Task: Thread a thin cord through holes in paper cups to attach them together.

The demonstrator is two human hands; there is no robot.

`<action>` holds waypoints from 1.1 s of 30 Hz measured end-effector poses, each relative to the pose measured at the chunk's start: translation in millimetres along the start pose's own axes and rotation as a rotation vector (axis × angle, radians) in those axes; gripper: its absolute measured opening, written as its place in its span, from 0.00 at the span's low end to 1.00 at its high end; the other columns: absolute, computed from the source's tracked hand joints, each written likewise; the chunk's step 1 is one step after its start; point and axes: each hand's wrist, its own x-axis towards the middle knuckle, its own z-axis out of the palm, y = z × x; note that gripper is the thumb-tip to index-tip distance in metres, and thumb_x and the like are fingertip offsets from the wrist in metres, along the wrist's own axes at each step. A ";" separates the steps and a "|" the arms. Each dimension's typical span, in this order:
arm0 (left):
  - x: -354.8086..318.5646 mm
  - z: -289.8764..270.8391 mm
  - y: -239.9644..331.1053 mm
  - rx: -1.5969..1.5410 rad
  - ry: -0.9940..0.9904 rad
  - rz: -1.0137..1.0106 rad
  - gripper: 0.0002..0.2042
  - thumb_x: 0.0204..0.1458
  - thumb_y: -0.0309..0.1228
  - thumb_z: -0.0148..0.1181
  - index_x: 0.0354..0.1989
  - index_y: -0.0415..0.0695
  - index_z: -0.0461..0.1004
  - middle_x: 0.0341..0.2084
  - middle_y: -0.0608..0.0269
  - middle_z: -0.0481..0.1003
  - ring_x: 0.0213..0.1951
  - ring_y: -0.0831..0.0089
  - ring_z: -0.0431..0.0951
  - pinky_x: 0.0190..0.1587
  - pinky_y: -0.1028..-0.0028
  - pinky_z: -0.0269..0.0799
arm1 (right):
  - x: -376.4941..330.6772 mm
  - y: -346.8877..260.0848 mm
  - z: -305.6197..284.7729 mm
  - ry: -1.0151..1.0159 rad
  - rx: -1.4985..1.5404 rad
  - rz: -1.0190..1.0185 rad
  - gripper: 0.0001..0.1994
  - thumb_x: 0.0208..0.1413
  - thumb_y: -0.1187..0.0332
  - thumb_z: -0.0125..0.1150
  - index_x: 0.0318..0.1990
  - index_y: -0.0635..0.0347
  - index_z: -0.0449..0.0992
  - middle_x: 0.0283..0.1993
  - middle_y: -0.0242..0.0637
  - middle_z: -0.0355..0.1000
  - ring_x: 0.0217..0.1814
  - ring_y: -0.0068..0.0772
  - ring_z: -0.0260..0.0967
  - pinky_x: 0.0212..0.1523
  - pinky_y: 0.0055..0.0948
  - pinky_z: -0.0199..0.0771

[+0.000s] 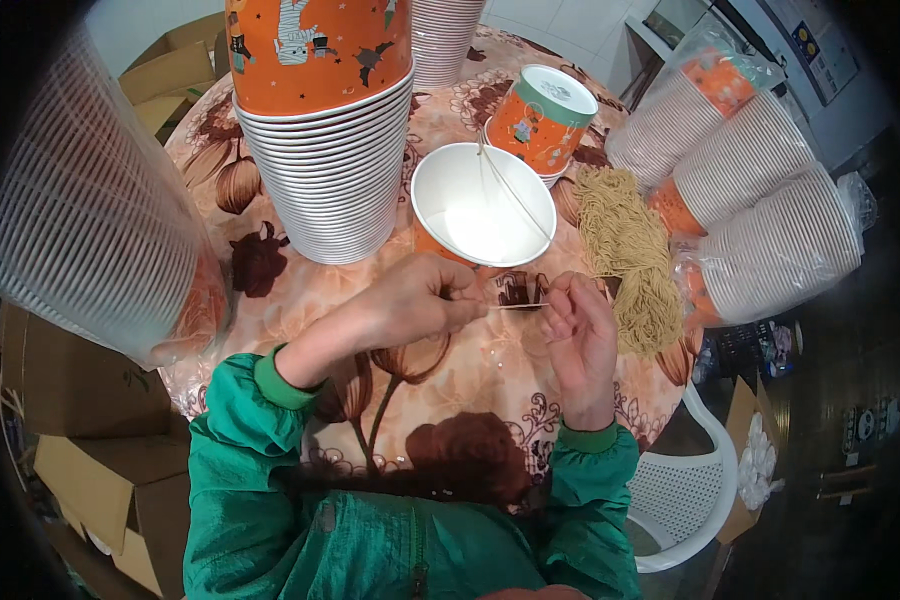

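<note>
My left hand [425, 300] and my right hand [578, 330] pinch the two ends of a thin yellowish string [518, 306], stretched taut between them above the table. Just beyond my hands stands an open paper cup [482, 205], white inside and orange outside, with a strand of string lying across its rim. To the right of it a bundle of yellowish strings [625, 255] lies on the flowered tablecloth [470, 370]. Green sleeves cover both forearms.
A tall stack of orange-printed cups [325, 120] rises at the back left. A lidded orange cup [542, 115] lies behind the open one. Bagged cup stacks [760, 200] lie right, another [90, 220] left. Cardboard boxes [100, 470] and a white plastic chair [685, 495] flank me.
</note>
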 end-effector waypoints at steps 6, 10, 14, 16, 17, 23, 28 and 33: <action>-4.2 -28.5 27.2 0.303 0.044 -0.051 0.07 0.61 0.28 0.63 0.33 0.37 0.79 0.22 0.74 0.73 0.28 0.86 0.68 0.31 0.77 0.66 | 5.8 4.8 -10.1 0.059 -0.010 -0.045 0.09 0.69 0.67 0.57 0.45 0.64 0.76 0.28 0.29 0.66 0.24 0.19 0.57 0.28 0.22 0.59; -7.9 -32.2 33.9 0.380 0.099 -0.056 0.08 0.61 0.28 0.61 0.31 0.38 0.77 0.19 0.72 0.71 0.25 0.85 0.67 0.28 0.75 0.65 | 7.9 6.2 -16.5 -0.024 0.092 -0.039 0.08 0.69 0.73 0.56 0.47 0.69 0.76 0.35 0.35 0.73 0.34 0.23 0.69 0.31 0.19 0.69; -8.0 -20.6 29.8 0.462 0.157 0.037 0.07 0.54 0.31 0.63 0.30 0.39 0.79 0.23 0.51 0.79 0.28 0.56 0.79 0.35 0.61 0.73 | 3.9 8.1 8.4 0.140 -0.278 -0.077 0.10 0.68 0.74 0.56 0.53 0.67 0.76 0.40 0.35 0.73 0.39 0.24 0.70 0.37 0.22 0.70; -6.5 -10.8 20.8 0.493 0.157 0.032 0.07 0.54 0.32 0.62 0.33 0.41 0.80 0.26 0.49 0.80 0.31 0.52 0.80 0.36 0.58 0.73 | 6.5 18.0 -1.9 0.200 -0.681 -0.374 0.12 0.67 0.75 0.56 0.55 0.66 0.76 0.43 0.36 0.73 0.42 0.27 0.70 0.40 0.24 0.71; -6.3 -6.2 17.3 0.542 0.153 0.041 0.07 0.54 0.32 0.61 0.34 0.41 0.80 0.26 0.49 0.80 0.32 0.51 0.81 0.36 0.58 0.73 | 6.7 21.7 2.9 0.253 -1.080 -0.673 0.13 0.67 0.76 0.55 0.57 0.65 0.75 0.47 0.38 0.73 0.46 0.29 0.70 0.43 0.25 0.71; -7.8 13.5 21.6 0.563 0.123 0.055 0.09 0.56 0.34 0.61 0.35 0.41 0.80 0.26 0.50 0.80 0.32 0.50 0.81 0.35 0.55 0.73 | -28.5 32.0 36.6 -0.115 -1.191 -0.556 0.16 0.63 0.77 0.57 0.57 0.68 0.74 0.48 0.47 0.75 0.42 0.33 0.75 0.41 0.28 0.75; -6.1 13.0 21.9 0.408 0.105 0.029 0.10 0.57 0.34 0.62 0.33 0.40 0.80 0.24 0.51 0.79 0.29 0.53 0.81 0.34 0.59 0.73 | -22.7 43.5 31.6 -0.173 -1.219 -0.682 0.13 0.64 0.77 0.58 0.55 0.68 0.75 0.44 0.46 0.75 0.36 0.35 0.76 0.37 0.31 0.77; -5.5 8.4 16.3 0.386 0.089 -0.005 0.09 0.57 0.34 0.63 0.31 0.40 0.80 0.23 0.52 0.79 0.28 0.57 0.80 0.33 0.61 0.72 | -24.2 35.2 35.4 -0.223 -1.341 -0.729 0.11 0.60 0.79 0.63 0.50 0.67 0.77 0.37 0.44 0.74 0.32 0.37 0.75 0.32 0.30 0.76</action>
